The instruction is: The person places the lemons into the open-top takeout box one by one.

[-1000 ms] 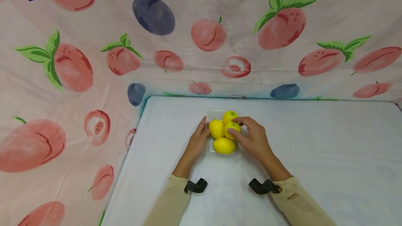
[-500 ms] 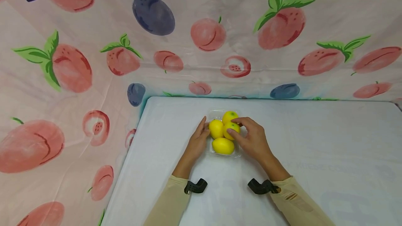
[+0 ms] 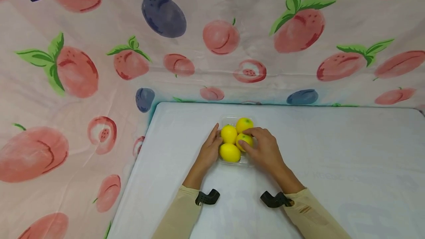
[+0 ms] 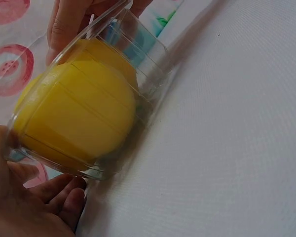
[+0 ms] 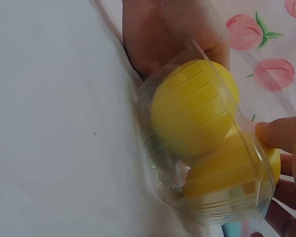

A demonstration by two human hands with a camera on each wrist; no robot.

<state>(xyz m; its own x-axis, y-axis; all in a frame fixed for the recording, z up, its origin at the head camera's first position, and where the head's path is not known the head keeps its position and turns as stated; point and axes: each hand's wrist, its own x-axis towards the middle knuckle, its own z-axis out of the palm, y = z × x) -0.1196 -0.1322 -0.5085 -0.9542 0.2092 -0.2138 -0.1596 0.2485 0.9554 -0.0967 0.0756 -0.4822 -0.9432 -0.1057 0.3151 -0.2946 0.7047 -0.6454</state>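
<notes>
Yellow lemons, several of them, lie in a clear plastic box (image 3: 245, 162) on the table. My right hand (image 3: 268, 152) pinches the right-hand lemon (image 3: 244, 143) between thumb and fingers. Beside it are a far lemon (image 3: 244, 124), a left lemon (image 3: 229, 134) and a near lemon (image 3: 230, 152). My left hand (image 3: 209, 152) rests along the box's left side with its fingers extended. The left wrist view shows the fingers of that left hand (image 4: 24, 202) next to the clear wall, with lemons behind it. In the right wrist view, my right thumb (image 5: 281, 133) touches a lemon at the rim.
The box stands on a white-covered table (image 3: 332, 165), near its back edge. A fruit-printed cloth (image 3: 265, 40) hangs behind and to the left. Black devices (image 3: 207, 197) are strapped to both wrists.
The near lemon has shifted left inside the box. My right hand has moved slightly left and toward me, with the pinched lemon moving a little toward me. The left hand stays in place.
</notes>
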